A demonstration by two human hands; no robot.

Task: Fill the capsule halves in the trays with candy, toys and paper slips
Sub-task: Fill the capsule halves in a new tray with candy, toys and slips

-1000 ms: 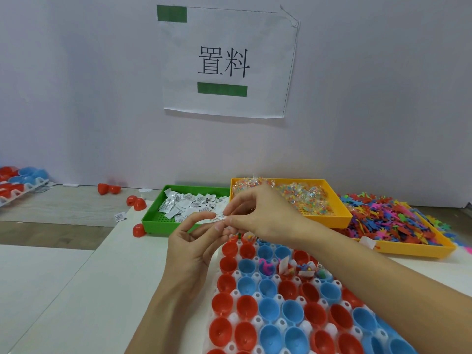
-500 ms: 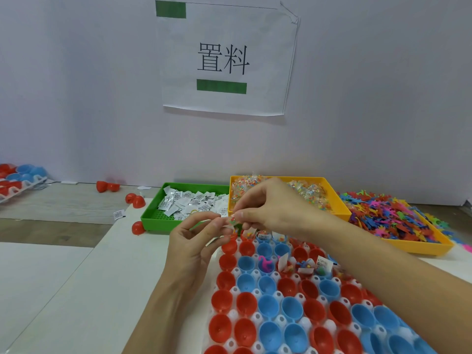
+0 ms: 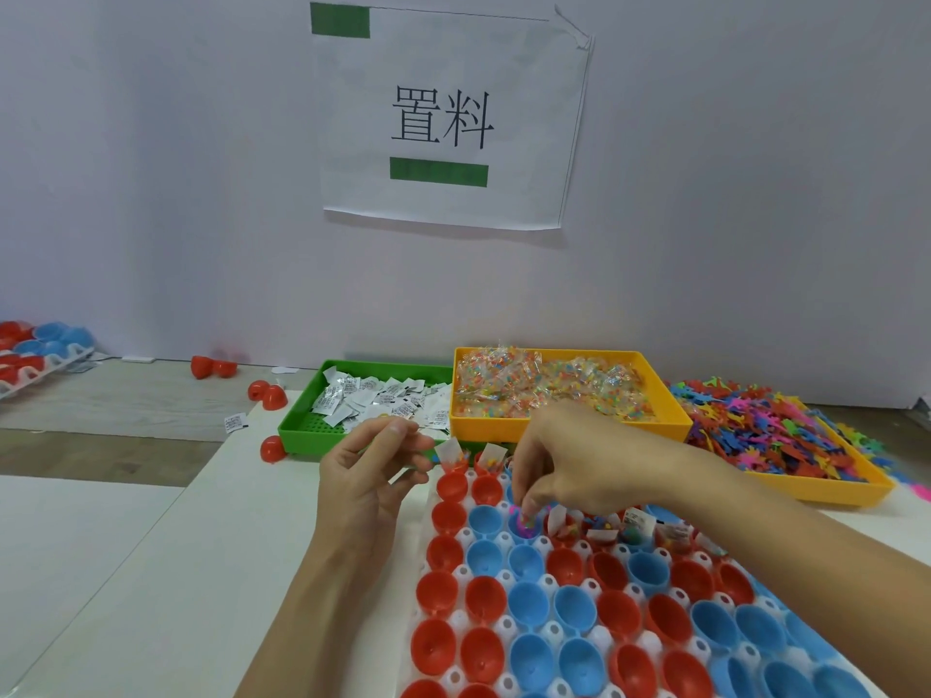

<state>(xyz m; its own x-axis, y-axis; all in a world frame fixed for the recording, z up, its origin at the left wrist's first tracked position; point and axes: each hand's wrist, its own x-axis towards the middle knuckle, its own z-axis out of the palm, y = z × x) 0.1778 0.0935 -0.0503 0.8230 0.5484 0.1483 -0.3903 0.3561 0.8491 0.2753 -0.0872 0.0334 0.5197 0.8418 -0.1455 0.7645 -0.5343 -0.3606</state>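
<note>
R hand [image 3: 569, 466] fingertips dip into a blue capsule half [image 3: 524, 523] far in white tray [image 3: 504, 541], grip contents hidden. L hand [image 3: 368, 471] grip curled, contents unclear. Glossy round cups; tray's near edge cut off.

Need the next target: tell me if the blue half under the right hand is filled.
Partly: blue half holds a pink toy; right hand dips fingertips into it.

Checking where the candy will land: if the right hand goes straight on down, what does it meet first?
Probably the blue capsule half directly under the right hand fingertips, which already holds something pink; depth is hard to judge.
</note>
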